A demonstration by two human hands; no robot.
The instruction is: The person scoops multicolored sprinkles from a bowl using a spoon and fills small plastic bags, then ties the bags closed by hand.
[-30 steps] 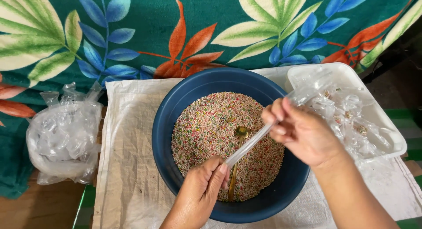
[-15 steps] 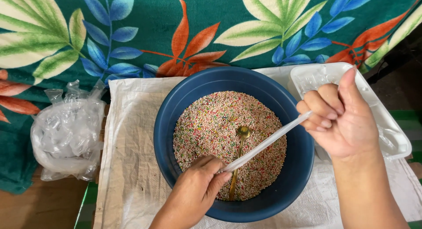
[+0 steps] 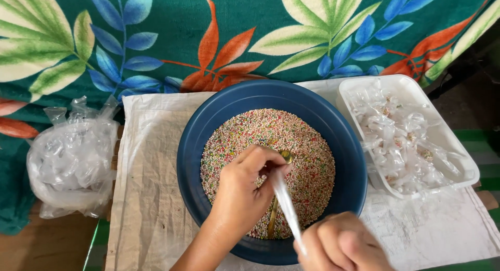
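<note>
A dark blue bowl (image 3: 208, 130) sits in the middle, filled with tiny multicoloured beads (image 3: 307, 146). My left hand (image 3: 245, 190) is over the beads, pinching the upper end of a thin clear plastic bag (image 3: 285, 206). My right hand (image 3: 341, 247) is at the bottom edge of the view, fingers closed on the bag's lower end. A gold spoon (image 3: 274, 213) lies in the beads under my left hand, its bowl showing by my fingertips.
A white tray (image 3: 466, 161) of small filled clear packets stands to the right of the bowl. A bundle of empty clear bags (image 3: 70, 156) lies at the left. An off-white cloth (image 3: 151, 198) covers the table, with leaf-patterned green fabric (image 3: 234, 36) behind.
My right hand has swung from the bowl's right side down to the bottom edge, drawing the bag with it. My left hand has moved up over the beads near the spoon.
</note>
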